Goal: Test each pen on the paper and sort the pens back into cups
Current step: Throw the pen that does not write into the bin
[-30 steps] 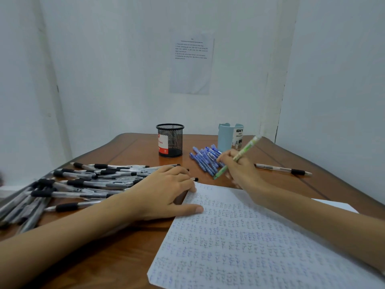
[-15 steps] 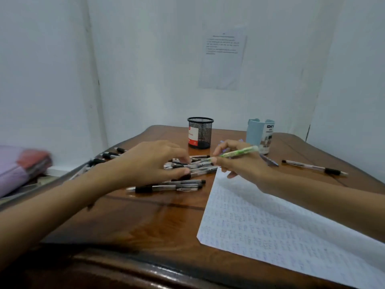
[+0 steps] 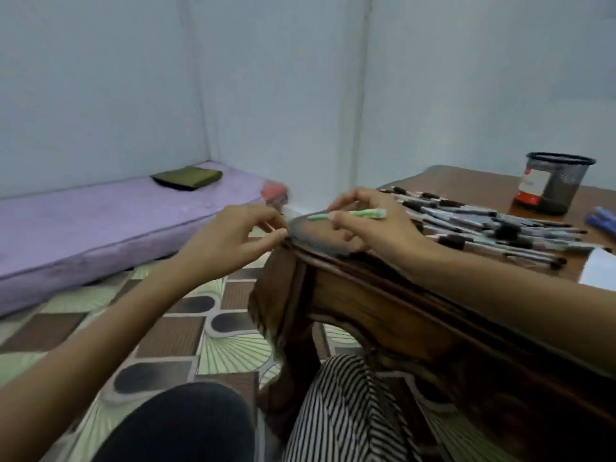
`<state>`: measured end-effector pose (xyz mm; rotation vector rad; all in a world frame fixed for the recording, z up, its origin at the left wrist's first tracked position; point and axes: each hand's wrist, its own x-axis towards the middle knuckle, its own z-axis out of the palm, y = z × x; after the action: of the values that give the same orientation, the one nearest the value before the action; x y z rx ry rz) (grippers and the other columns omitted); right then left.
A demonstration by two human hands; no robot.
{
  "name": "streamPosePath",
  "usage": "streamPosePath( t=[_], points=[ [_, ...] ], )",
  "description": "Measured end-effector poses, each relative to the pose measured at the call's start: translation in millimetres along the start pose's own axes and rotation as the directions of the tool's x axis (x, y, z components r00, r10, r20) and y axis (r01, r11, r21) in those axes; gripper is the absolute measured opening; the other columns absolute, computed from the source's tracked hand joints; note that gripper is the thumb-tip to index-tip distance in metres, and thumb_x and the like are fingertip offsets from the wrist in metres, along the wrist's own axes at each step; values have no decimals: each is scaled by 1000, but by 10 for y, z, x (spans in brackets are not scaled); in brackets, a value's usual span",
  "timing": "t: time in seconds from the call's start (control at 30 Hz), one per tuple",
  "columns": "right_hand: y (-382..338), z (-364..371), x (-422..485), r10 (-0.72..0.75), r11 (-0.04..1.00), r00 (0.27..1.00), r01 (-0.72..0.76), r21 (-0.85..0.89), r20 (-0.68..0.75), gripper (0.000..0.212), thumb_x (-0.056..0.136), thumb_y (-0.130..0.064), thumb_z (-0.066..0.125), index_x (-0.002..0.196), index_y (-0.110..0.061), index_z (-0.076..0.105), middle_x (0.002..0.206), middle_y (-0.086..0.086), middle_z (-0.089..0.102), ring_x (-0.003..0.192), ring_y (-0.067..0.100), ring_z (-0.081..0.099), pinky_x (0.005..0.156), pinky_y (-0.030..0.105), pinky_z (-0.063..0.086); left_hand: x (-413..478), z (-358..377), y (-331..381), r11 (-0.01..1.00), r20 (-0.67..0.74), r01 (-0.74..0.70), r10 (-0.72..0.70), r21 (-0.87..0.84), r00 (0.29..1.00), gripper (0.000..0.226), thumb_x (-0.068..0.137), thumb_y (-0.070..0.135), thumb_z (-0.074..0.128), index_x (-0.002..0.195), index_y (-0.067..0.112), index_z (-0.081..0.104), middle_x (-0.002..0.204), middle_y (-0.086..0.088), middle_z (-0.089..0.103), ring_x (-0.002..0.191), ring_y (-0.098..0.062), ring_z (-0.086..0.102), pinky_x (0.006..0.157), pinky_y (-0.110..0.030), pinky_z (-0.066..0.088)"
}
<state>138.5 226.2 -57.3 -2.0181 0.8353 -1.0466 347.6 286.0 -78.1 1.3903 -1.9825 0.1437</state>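
Observation:
My right hand holds a light green pen level over the left corner of the wooden table, its tip pointing left. My left hand hovers just left of that corner with its fingers loosely curled and the fingertips at the table edge; I see nothing in it. A pile of several black-grip pens lies on the table behind my right hand. The black mesh cup stands at the far right, with blue pens beside it. A corner of the paper shows at the right edge.
A purple mattress with a folded green cloth lies on the floor to the left. Patterned floor tiles run below. My legs sit at the bottom of the view, by the table's carved leg. The blue cup is out of view.
The view has swung left, away from the paper and cups. Both hands have moved from the pen pile to the table's left corner, the right still holding the green pen.

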Motion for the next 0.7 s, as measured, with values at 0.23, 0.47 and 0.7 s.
streamPosePath(
  t=[0.23, 0.47, 0.7],
  points=[
    [-334, 930, -179, -200, 945, 912, 276, -174, 357, 7, 76, -21, 69, 79, -24, 63, 64, -12, 57, 60, -1, 51, 60, 21, 39, -1030, -339, -217, 952, 119, 263, -283, 159, 952, 22, 91, 32, 57, 93, 13, 69, 82, 8, 68, 74, -4, 62, 70, -27, 52],
    [-106, 1795, -726, -58, 886, 777, 330, -326, 627, 9, 77, -29, 66, 77, -33, 58, 70, -14, 52, 78, 7, 50, 58, 22, 34, -2025, -207, -376, 804, 349, 530, -595, 271, 724, 18, 92, 30, 54, 80, 19, 60, 77, 4, 63, 71, -10, 58, 67, -27, 43],
    [256, 2102, -965, 159, 845, 625, 315, -432, 765, 10, 78, -29, 70, 81, -32, 60, 80, -12, 58, 86, 11, 55, 54, 20, 35, -2593, -10, -425, 761, 324, 609, -647, 224, 690, 15, 92, 27, 56, 95, 15, 63, 88, 5, 63, 80, -8, 58, 73, -21, 44]
  ],
)
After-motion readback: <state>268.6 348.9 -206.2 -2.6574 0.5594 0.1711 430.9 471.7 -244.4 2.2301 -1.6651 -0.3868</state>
